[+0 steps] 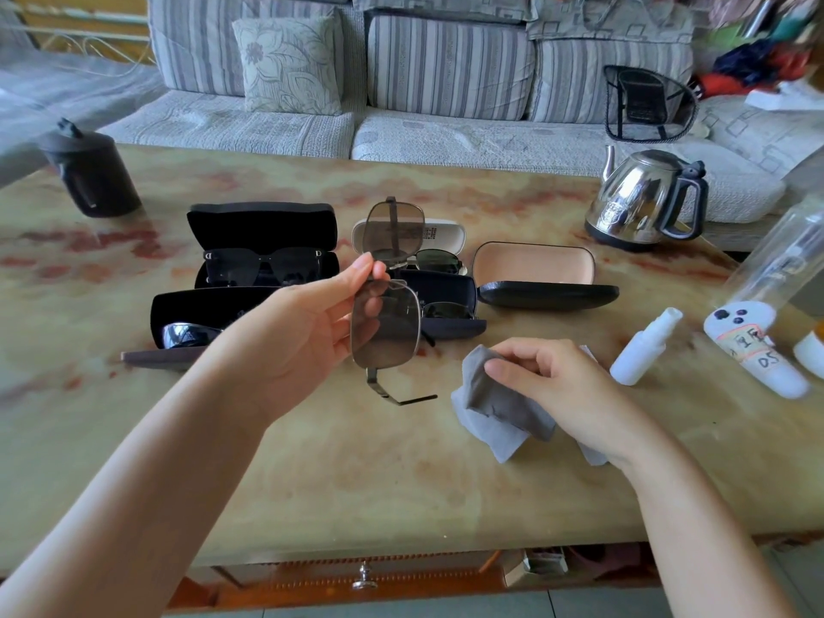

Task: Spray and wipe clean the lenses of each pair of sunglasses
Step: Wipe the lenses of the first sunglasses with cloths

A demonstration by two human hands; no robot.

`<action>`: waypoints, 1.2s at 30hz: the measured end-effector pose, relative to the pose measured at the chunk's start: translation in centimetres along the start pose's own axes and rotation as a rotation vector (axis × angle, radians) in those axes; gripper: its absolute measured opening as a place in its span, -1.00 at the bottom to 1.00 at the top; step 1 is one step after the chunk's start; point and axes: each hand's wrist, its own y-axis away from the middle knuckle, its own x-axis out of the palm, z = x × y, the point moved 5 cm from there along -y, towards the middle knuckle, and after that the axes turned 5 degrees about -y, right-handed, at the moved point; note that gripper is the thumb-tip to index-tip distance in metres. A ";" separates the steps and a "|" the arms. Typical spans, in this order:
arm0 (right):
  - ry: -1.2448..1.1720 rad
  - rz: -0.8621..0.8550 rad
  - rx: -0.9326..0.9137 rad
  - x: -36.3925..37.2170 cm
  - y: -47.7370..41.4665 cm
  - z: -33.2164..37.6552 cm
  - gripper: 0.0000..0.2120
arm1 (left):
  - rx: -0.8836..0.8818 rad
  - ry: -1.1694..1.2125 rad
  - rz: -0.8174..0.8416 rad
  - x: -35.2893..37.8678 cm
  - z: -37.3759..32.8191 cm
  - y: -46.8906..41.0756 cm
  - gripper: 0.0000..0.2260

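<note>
Plenty of bare table (356, 483) runs from my hands to the near edge. Left hand (307, 323) pinches the brown-lensed sunglasses (385, 325) at the bridge, lifted upright; right hand (548, 381) grips the grey cloth (490, 403) just right of them. Spray bottle (642, 350) sits near right, kettle (642, 198) far right. Behind, open cases crowd in: the black case (261, 220) holds a dark pair (267, 260), and the peach-lined case (533, 263) gapes.
</note>
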 end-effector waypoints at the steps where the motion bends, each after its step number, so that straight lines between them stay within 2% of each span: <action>1: -0.066 0.030 0.009 0.1 0.1 0.1 -0.82 | 0.000 0.000 0.000 0.0 0.0 0.0 -0.82; 5: -0.173 0.134 0.004 0.3 0.4 0.7 -0.82 | 0.006 -0.016 0.003 0.0 -0.1 0.0 -0.83; 7: -0.129 0.129 0.057 0.8 0.2 0.1 -0.85 | 0.006 -0.029 0.001 0.1 0.0 -0.1 -0.83; 9: 0.093 -0.013 0.085 0.3 -0.4 -1.4 -0.89 | 0.013 -0.044 0.002 0.2 0.1 -0.1 -0.82; 11: 0.344 -0.248 0.090 -1.3 -0.9 -2.3 -0.88 | 0.030 -0.078 -0.003 0.2 0.1 0.0 -0.82; 13: 0.338 -0.381 0.141 -2.9 -0.9 -3.0 -0.85 | 0.057 -0.159 -0.002 0.3 0.1 0.2 -0.82; 15: 0.307 -0.413 0.239 -4.0 -0.6 -3.9 -0.91 | 0.082 -0.216 0.002 0.4 0.1 0.3 -0.81; 18: 0.422 -0.435 0.334 -4.7 -0.4 -5.5 -0.77 | 0.093 -0.244 0.002 0.7 0.2 0.3 -0.82; 20: 0.552 -0.458 0.330 -4.6 -0.7 -5.7 -0.76 | 0.096 -0.250 -0.002 0.9 0.3 0.4 -0.81; 22: 0.668 -0.490 0.326 -4.3 -0.9 -5.6 -0.61 | 0.102 -0.241 -0.008 1.0 0.3 0.4 -0.81; 26: 0.759 -0.600 0.269 -4.1 -1.3 -5.3 -0.80 | 0.103 -0.252 -0.015 1.1 0.4 0.5 -0.80; 28: 0.800 -0.616 0.258 -4.0 -1.5 -5.4 -0.83 | 0.099 -0.251 -0.021 1.1 0.5 0.5 -0.80; 30: 0.701 -0.632 0.226 -4.1 -1.5 -5.2 -0.82 | 0.095 -0.244 -0.029 1.2 0.5 0.6 -0.80; 33: 0.120 -0.655 0.049 -4.2 -0.7 -3.4 -0.86 | 0.095 -0.241 -0.048 1.2 0.6 0.5 -0.81; 36: -0.367 -0.569 -0.088 -3.3 0.5 -0.3 -0.94 | 0.094 -0.234 -0.073 1.2 0.7 0.5 -0.81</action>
